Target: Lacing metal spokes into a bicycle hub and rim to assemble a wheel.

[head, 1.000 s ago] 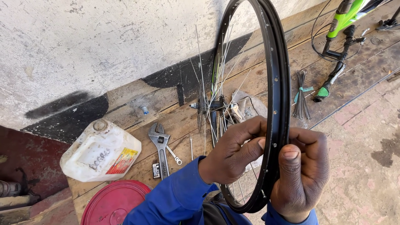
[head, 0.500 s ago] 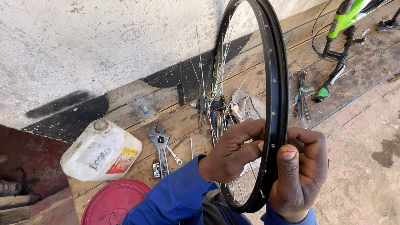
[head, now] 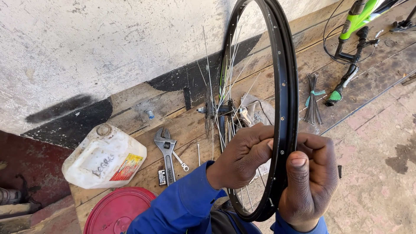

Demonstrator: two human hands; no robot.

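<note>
A black bicycle rim (head: 286,73) stands upright in front of me, with thin steel spokes running to a hub (head: 216,109) near its middle. My left hand (head: 242,156), in a blue sleeve, is closed inside the rim, its fingertips pinched against the rim's inner face; what they pinch is hidden. My right hand (head: 310,180) grips the rim from the outside, thumb laid flat on its outer edge. Several spokes hang loose and splay out from the hub.
On the wooden boards lie an adjustable wrench (head: 167,147), a small spanner (head: 178,160), a white plastic jug (head: 104,157), a red round lid (head: 117,212) and a tied bundle of spokes (head: 313,97). A green bicycle frame (head: 362,21) lies at the top right. A white wall stands behind.
</note>
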